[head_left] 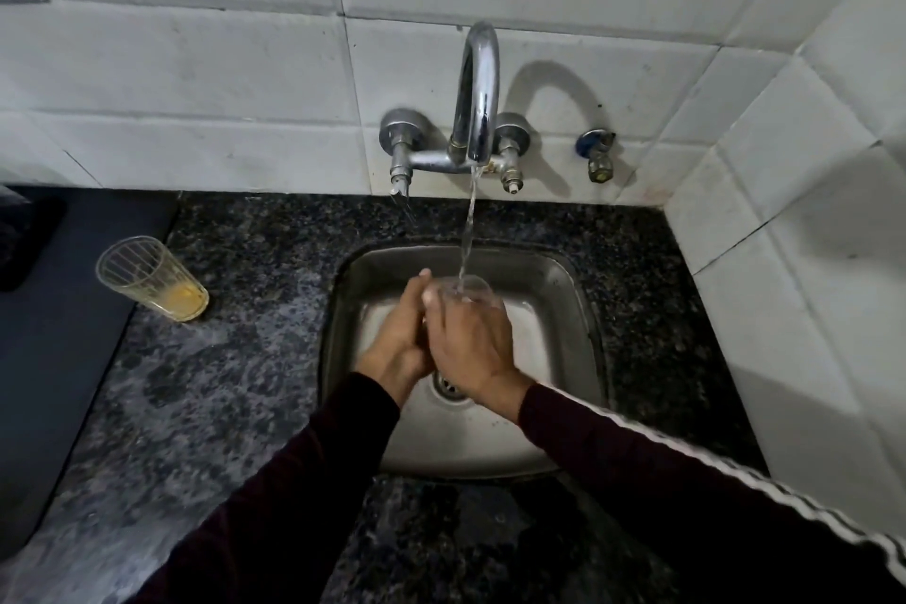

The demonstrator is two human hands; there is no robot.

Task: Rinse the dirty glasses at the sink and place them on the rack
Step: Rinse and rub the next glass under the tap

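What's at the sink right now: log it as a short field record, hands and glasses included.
tap: faucet running, stream falling into the glass
glass in hands: clear glass held over the sink
left hand: against the glass's side
right hand: wrapped round the glass
waiting: dirty glass with orange residue, upright on the counter, left of the sink
rack: not in view

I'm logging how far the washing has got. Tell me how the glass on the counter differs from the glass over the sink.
The counter glass stands untouched on the granite; the sink glass is held in both hands, right hand and left hand, under the running water. The counter glass holds orange dregs; the sink glass shows none. The counter glass is in full view; the sink glass is mostly hidden. Both are clear.
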